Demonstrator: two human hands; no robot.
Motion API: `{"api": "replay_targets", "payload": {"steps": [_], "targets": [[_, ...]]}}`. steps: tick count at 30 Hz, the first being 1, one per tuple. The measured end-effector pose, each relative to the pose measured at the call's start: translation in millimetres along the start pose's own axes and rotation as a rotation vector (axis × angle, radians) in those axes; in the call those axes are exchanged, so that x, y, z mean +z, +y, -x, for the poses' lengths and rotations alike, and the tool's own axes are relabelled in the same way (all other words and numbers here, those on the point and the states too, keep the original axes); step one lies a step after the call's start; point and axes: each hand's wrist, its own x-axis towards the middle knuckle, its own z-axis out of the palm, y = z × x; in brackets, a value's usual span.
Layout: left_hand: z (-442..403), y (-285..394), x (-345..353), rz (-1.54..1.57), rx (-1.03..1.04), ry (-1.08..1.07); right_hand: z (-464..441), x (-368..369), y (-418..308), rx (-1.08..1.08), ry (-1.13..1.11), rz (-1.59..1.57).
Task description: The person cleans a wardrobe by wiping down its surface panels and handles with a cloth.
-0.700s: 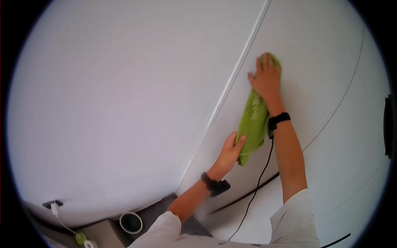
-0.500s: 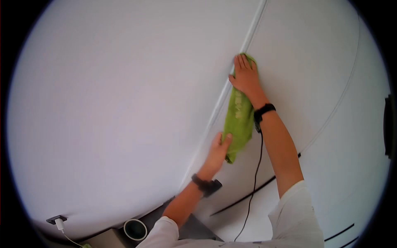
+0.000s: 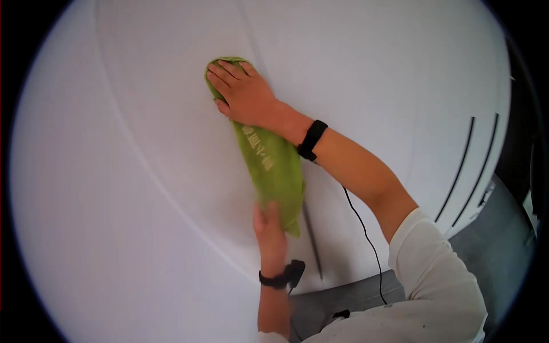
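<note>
The bare right hand [image 3: 243,94] lies flat, palm down, fingers pointing left and slightly spread, its bent forearm reaching in from the near right. The bare left hand [image 3: 270,231], slightly blurred, is nearer, fingers pointing far, its forearm rising from the near edge.

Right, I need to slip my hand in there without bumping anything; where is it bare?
The white surface is bare left of the green cloth, and between the right forearm and two dark strips. Crowded: the cloth's upper end, under the right hand; its lower end, at the left hand; below the forearm, where a black cord runs.
</note>
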Motion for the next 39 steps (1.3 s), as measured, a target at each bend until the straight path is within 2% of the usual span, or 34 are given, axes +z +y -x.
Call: {"api": "replay_targets", "payload": {"steps": [2,3,5,6,7,9,13,14,16,19,20,21,22,23,25,27,28,30,31,33,34,37,39], "targets": [[-38.2,-27.8,24.9,-0.116,-0.041,-0.068,22.9,13.1,57.9,0.084,0.029,0.013],[-49.4,-38.7,52.6,-0.156,-0.106,-0.125,37.6,2.9,98.0,0.143,0.045,0.018],[-54.6,-77.3,106.4,-0.192,-0.102,-0.243,82.6,-38.6,167.5,0.255,0.079,0.106],[-44.1,-25.0,79.5,-0.109,-0.067,-0.256,26.2,-49.2,120.4,0.204,0.037,0.127],[-34.8,-33.6,87.2,-0.087,-0.061,-0.308,35.6,-67.4,123.9,0.191,0.032,0.145],[-3.7,-105.4,148.5,-0.142,-0.001,-0.408,121.3,-128.3,182.1,0.259,0.092,0.176],[22.9,-133.5,230.3,-0.127,-0.046,-0.539,191.5,-199.0,266.9,0.437,0.021,0.191],[36.8,-143.1,239.8,-0.088,-0.047,-0.535,200.5,-216.9,272.4,0.410,-0.002,0.204],[51.7,-161.1,271.8,-0.092,-0.079,-0.552,222.6,-250.4,306.9,0.513,-0.078,0.208],[87.3,-169.3,326.8,-0.126,-0.143,-0.630,253.5,-298.5,345.9,0.522,-0.095,0.220],[86.4,-182.7,337.9,-0.152,-0.152,-0.658,270.5,-293.8,354.1,0.571,-0.074,0.196],[119.3,-98.3,277.0,-0.167,-0.136,-0.643,198.9,-306.8,270.6,0.470,-0.093,0.187],[124.0,-87.2,277.2,-0.267,-0.073,-0.635,197.1,-317.3,270.3,0.415,-0.106,0.200],[136.4,-83.4,283.0,-0.333,-0.013,-0.636,193.1,-319.2,264.4,0.342,-0.019,0.158],[170.7,-54.7,301.7,-0.141,-0.104,-0.686,176.3,-337.6,234.5,0.351,-0.023,0.129],[204.4,-35.2,320.9,0.030,-0.174,-0.643,149.4,-367.8,190.9,0.460,-0.145,0.040],[171.5,-78.4,351.7,0.029,-0.224,-0.628,176.1,-351.0,237.3,0.478,-0.184,0.029],[171.4,-87.7,361.5,0.058,-0.282,-0.605,185.7,-350.7,249.2,0.460,-0.267,0.074],[167.1,-94.8,370.1,0.038,-0.270,-0.582,200.6,-337.9,269.6,0.438,-0.220,0.167],[164.6,-102.5,386.8,-0.012,-0.254,-0.575,212.3,-360.5,289.7,0.510,-0.230,0.102],[136.7,-170.7,412.0,-0.037,-0.311,-0.609,282.3,-350.7,346.0,0.561,-0.260,0.104],[111.9,-229.3,432.2,-0.055,-0.307,-0.692,329.1,-342.7,388.4,0.493,-0.276,0.200],[105.7,-257.2,451.3,-0.115,-0.289,-0.727,351.3,-358.7,417.6,0.541,-0.272,0.164]]}}
